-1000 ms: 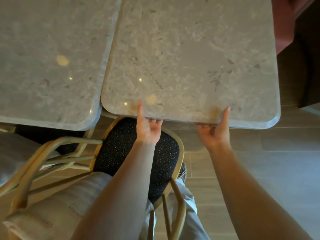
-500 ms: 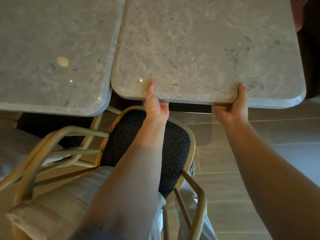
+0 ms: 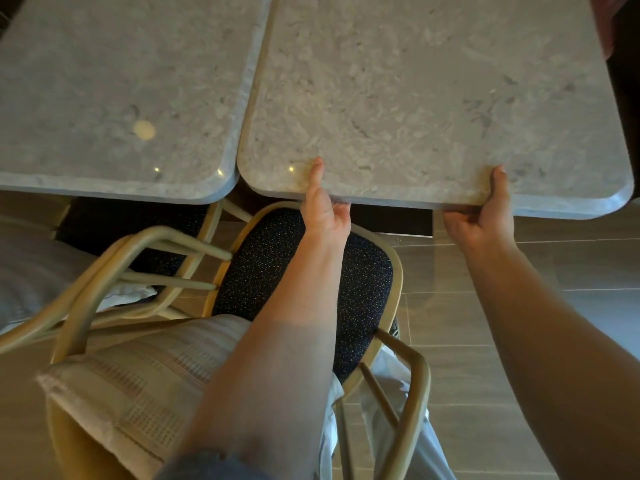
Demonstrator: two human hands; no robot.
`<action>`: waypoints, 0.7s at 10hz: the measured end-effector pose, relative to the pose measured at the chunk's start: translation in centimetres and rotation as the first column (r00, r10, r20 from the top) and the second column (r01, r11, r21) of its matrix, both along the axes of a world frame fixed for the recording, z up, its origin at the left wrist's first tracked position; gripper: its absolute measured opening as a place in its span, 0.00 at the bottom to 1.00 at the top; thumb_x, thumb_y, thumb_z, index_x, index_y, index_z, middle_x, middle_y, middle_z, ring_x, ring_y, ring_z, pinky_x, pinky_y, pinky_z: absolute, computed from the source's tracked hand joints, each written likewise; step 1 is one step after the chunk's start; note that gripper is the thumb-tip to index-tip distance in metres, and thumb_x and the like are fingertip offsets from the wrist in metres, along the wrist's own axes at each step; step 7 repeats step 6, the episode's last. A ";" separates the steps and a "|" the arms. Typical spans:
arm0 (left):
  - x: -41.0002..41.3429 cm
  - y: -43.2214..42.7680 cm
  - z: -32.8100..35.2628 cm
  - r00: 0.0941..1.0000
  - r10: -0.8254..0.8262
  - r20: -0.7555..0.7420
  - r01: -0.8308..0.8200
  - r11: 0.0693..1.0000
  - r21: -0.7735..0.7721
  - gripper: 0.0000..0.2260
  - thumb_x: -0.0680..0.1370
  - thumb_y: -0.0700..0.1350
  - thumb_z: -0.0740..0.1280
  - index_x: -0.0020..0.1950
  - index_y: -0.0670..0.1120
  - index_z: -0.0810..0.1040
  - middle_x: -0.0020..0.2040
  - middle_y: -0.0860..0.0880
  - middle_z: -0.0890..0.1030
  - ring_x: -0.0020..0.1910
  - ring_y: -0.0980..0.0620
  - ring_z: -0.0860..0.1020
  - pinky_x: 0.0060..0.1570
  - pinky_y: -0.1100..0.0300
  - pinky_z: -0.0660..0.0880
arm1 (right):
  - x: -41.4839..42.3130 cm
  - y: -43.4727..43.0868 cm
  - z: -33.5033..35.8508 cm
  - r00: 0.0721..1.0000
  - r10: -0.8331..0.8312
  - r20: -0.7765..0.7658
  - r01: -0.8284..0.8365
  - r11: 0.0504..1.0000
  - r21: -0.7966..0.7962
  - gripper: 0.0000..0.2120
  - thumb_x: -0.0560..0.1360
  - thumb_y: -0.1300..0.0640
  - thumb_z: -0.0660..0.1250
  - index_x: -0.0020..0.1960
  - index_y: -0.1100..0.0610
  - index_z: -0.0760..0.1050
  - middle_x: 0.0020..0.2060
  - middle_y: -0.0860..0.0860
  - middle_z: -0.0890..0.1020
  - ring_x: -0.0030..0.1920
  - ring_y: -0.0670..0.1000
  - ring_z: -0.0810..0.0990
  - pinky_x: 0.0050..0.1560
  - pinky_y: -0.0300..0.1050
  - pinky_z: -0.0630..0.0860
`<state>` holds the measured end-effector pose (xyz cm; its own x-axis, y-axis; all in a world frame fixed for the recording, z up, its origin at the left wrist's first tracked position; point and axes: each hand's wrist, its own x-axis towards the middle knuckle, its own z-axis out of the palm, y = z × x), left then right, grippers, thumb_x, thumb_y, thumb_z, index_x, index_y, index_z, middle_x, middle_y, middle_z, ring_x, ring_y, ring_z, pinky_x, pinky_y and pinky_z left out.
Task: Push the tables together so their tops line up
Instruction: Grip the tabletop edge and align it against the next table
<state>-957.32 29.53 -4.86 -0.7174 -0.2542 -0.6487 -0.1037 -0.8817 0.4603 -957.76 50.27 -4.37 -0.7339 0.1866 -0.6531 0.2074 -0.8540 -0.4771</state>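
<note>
We are gripping the right table [image 3: 433, 98] at its near edge, left hand [image 3: 323, 213] and right hand [image 3: 485, 216] both clamped on it, thumbs on top, fingers curled underneath. The left table [image 3: 121, 81] is lying to our left, long sides meeting, and the left hand is nearer that seam. Near edges are looking almost level, above the chair [image 3: 304, 271]

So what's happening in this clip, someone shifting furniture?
A person grips the near edge of the right table with both hands: left hand and right hand, thumbs on top, fingers underneath. Its side edge sits right against the left table, and the near edges look roughly level, though the right one angles slightly. A chair with a dark speckled seat stands below the left arm.
</note>
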 end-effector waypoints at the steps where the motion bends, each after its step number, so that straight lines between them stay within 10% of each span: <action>1: 1.4 -0.1 0.0 1.000 -0.012 0.018 0.012 1.000 -0.012 0.23 0.80 0.48 0.75 0.74 0.44 0.77 0.68 0.43 0.84 0.68 0.44 0.82 0.72 0.47 0.76 | 1.5 0.2 0.0 1.000 -0.004 -0.005 0.004 1.000 -0.019 0.19 0.81 0.48 0.73 0.66 0.56 0.79 0.55 0.56 0.89 0.54 0.58 0.90 0.54 0.58 0.87; 7: 9.4 -2.4 4.5 0.990 -0.005 0.138 0.026 0.988 -0.155 0.26 0.83 0.57 0.69 0.75 0.42 0.74 0.71 0.42 0.80 0.67 0.42 0.82 0.60 0.50 0.83 | 7.7 1.1 2.9 0.945 0.316 0.084 -0.311 0.948 -0.069 0.37 0.84 0.38 0.61 0.83 0.61 0.59 0.78 0.61 0.72 0.75 0.60 0.75 0.71 0.56 0.75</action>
